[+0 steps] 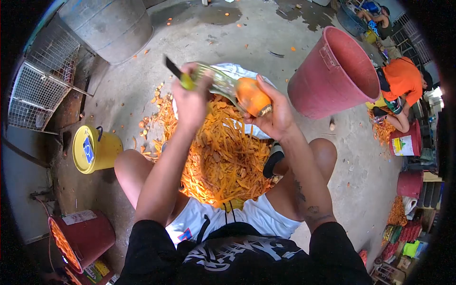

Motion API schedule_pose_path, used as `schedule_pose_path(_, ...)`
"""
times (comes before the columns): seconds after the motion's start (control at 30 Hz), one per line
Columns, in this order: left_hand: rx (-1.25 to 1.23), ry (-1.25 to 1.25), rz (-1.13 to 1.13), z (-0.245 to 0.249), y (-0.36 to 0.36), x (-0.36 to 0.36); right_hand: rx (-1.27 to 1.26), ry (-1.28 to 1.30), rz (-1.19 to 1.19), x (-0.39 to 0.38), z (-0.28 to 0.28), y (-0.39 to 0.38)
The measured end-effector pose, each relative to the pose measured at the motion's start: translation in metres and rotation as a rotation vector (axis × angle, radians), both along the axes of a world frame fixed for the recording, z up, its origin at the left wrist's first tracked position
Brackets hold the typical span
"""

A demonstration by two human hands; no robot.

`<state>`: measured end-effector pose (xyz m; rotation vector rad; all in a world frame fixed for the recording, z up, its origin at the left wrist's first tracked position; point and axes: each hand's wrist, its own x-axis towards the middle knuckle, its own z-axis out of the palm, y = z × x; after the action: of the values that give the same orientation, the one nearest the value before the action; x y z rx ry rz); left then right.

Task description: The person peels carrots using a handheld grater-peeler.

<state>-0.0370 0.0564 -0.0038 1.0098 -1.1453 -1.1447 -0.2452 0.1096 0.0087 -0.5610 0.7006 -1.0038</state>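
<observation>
Nearest the camera, both hands are raised above the far part of the peel pile [228,161], the reference point. The left hand [192,97] is curled around a peeling tool [216,81]; motion blur prevents telling each finger's exact contact. The right hand [278,111] grips an orange root vegetable [253,96], thumb and fingers pressed against opposite sides. The vegetable is above the pile's far-right part, just beside the tool. White sheeting [237,70] borders the pile's far edge. A yellow bucket [102,154] stands left of the pile. Farther out, a large red bin [316,78] stands beyond-right of it; a grey drum [109,31], beyond-left.
</observation>
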Motion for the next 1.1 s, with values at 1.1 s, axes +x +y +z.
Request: schedule_pose_path(1.1,-0.277,-0.134,-0.021,0.019,0.013,-0.005,-0.057,0.058,-0.089,0.008,0.004,0.004)
